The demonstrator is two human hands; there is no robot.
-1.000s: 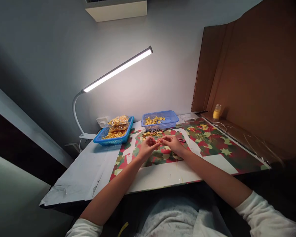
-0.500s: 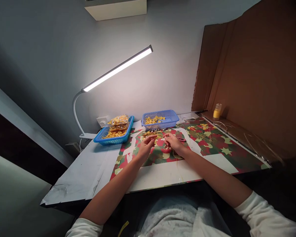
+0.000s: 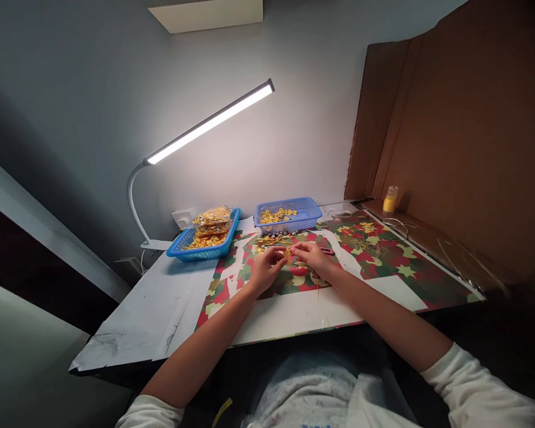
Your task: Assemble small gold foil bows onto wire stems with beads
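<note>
Over the middle of the table, my left hand (image 3: 267,270) and my right hand (image 3: 312,257) meet almost fingertip to fingertip. Both are closed in a pinch on a small piece of yellow ribbon (image 3: 288,252), mostly covered by the fingers. A thin yellow strand (image 3: 318,291) hangs below my right hand toward the table edge. Just beyond the hands lies a pile of yellow-gold ribbon pieces (image 3: 271,240). Beside my right hand is a pink-handled tool (image 3: 327,251), partly hidden.
A blue basket (image 3: 200,254) at the left holds yellow bows and filled plastic bags. A purple-blue basket (image 3: 310,208) at the back holds more bows. A lamp (image 3: 209,122) shines above. Cardboard (image 3: 450,131) walls the right side, with a yellow-filled bottle (image 3: 389,201) before it. Loose strands (image 3: 368,244) lie right.
My hands have come closer together, the right shifting slightly left. The left fingers now curl round to meet the right fingertips at the yellow ribbon. The view has shifted slightly.
</note>
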